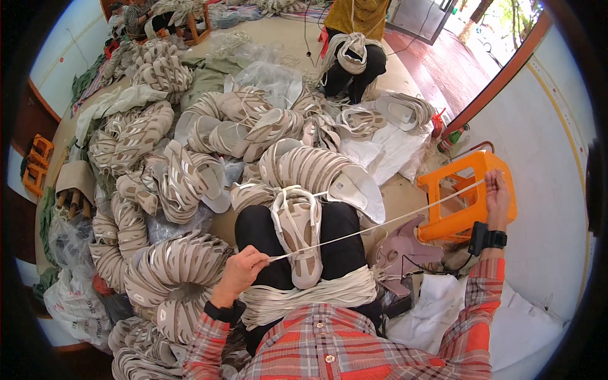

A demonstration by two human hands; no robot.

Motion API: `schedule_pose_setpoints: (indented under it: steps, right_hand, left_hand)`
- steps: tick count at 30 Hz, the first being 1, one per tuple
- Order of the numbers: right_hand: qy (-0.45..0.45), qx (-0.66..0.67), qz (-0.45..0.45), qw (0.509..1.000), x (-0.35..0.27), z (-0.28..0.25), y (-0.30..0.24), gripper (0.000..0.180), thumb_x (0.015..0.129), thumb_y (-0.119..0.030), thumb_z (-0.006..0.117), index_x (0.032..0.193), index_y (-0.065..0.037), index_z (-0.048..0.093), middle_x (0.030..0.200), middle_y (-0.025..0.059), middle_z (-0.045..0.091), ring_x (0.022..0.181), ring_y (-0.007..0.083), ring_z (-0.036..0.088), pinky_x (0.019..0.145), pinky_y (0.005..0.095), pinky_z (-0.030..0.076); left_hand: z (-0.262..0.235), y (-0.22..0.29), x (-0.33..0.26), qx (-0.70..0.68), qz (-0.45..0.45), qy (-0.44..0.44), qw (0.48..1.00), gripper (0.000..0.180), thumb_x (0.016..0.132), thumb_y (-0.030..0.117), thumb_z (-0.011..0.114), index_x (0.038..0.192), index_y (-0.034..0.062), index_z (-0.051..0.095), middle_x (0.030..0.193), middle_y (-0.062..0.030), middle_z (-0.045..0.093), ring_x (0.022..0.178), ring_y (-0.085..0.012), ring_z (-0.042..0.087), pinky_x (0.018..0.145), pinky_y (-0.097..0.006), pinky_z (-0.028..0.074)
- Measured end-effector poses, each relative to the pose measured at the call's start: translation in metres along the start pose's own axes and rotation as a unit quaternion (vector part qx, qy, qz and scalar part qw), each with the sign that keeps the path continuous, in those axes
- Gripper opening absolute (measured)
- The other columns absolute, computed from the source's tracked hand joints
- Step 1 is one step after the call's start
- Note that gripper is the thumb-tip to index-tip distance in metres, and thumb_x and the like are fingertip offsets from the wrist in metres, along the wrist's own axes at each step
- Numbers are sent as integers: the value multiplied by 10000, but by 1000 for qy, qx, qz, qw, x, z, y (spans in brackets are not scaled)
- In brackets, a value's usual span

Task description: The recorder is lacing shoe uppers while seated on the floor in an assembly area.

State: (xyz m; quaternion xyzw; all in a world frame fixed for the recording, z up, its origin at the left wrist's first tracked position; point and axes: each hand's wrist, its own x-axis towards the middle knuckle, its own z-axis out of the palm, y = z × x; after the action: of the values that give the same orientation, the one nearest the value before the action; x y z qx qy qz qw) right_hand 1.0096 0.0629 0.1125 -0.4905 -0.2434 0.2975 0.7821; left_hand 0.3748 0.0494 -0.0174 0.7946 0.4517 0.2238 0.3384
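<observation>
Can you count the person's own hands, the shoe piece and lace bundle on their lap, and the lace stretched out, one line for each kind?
Hands, left hand and right hand: 2
Shoe upper: 1
Stretched lace: 1
Lace bundle: 1
Total: 5

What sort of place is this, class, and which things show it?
Probably a small shoe-making workshop: many stacked beige shoe uppers, a thick bundle of pale laces, and a second person with similar laces at their knees.
</observation>
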Motion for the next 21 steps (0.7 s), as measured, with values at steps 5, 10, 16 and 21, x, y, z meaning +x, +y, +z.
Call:
schedule_pose_setpoints:
  steps: [5, 10, 16, 21]
  right_hand:
    - [40, -38, -49, 997, 63, -108, -51, 172, 861, -102, 596, 954, 32, 543, 879, 95, 602, 814, 178, 608, 801, 273, 529]
    - [123, -24, -65, 990, 64, -122, -96, 211, 842, -104, 624, 965, 39, 528, 912, 113, 579, 848, 196, 599, 820, 287, 520]
    - [77, -12, -58, 995, 65, -102, -85, 172, 844, -78, 614, 950, 35, 541, 905, 115, 586, 803, 187, 600, 803, 277, 520]
    - [-16, -171, -166, 971, 125, -187, -164, 236, 914, -125, 503, 1068, 51, 533, 1038, 129, 580, 970, 186, 562, 937, 280, 433]
  left_hand:
    - [-2, 10, 18, -337, -101, -193, 916, 123, 804, 52, 619, 921, 26, 592, 779, -11, 566, 638, -117, 526, 583, -249, 434]
    - [12, 17, 40, -357, -126, -175, 909, 289, 803, 45, 603, 1075, 36, 506, 779, 4, 553, 698, -73, 501, 648, -222, 414]
    - [15, 13, 34, -395, -39, -145, 906, 336, 786, 22, 592, 1103, 26, 480, 786, 10, 531, 722, -88, 497, 695, -231, 409]
    - [27, 17, 47, -299, -77, -164, 937, 381, 758, -33, 594, 1116, 51, 493, 915, -32, 529, 788, -112, 517, 704, -244, 434]
